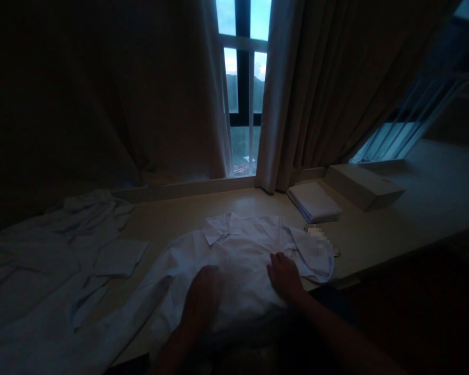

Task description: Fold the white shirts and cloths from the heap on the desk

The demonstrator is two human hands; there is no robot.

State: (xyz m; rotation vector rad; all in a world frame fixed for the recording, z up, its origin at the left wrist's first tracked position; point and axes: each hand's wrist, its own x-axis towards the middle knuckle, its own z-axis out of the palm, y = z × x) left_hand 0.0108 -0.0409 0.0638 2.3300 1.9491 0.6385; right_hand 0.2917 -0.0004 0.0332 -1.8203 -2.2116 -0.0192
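Note:
A white collared shirt [242, 260] lies spread on the pale ledge, its collar pointing away from me and one long sleeve stretching toward the lower left. My left hand [203, 291] is over the left part of the shirt's body; it is dark and smeared by motion, so its fingers do not show clearly. On the right side of the shirt rests my right hand [285, 276], its slightly bent fingers apart on the cloth. The right sleeve is folded near the ledge's front edge.
Loose white garments [42, 260] are heaped on the left. Farther back on the right are a folded white stack of cloth [315, 201] and a pale box [363, 186]. Brown curtains [316, 78] flank a narrow window [244, 104]. The ledge [406, 224] has a dark drop in front.

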